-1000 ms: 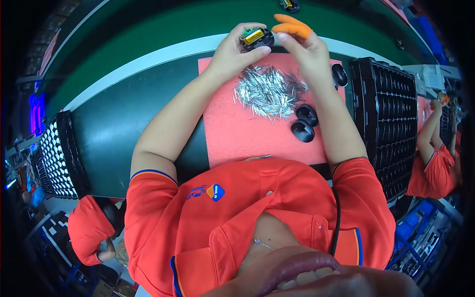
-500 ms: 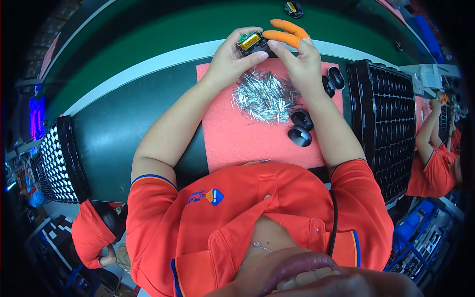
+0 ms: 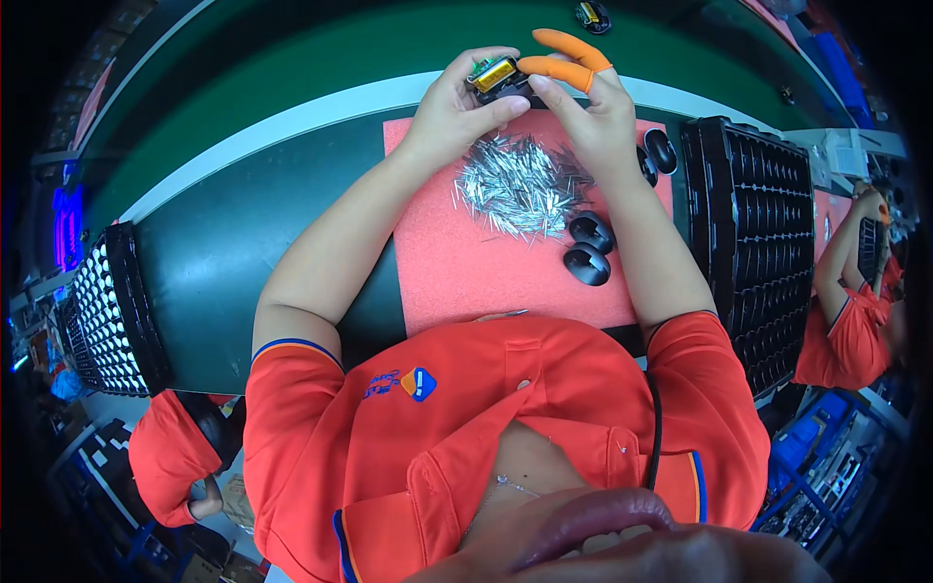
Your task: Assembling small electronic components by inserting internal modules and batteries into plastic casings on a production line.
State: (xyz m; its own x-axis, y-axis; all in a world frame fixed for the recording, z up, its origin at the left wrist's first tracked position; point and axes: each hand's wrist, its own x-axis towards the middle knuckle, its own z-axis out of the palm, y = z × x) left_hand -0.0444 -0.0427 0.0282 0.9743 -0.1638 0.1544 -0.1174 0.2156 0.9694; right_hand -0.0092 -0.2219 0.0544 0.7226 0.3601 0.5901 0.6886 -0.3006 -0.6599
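Observation:
My left hand is closed around a small black electronic assembly with a shiny yellow-gold block and a bit of green board. My right hand meets its right side, thumb and index finger bent in a pinch. Orange finger cots cover the index and middle fingers; the middle one points away from the assembly. Whatever lies between the right fingertips is too small to make out. Below both hands, a heap of thin silver pins is spread on a pink foam mat. Black glossy rounded shells lie beside my right forearm.
A black compartment tray stands right of the mat. Another tray, filled with white round pieces, is at far left. Past the pale rail runs a green belt carrying a similar assembly. Co-workers in red sleeves sit at both sides.
The view has shifted slightly. Both hands keep nearly the same hold at the assembly. The assembly on the belt appears a little farther right, and the right-hand co-worker's hand has moved.

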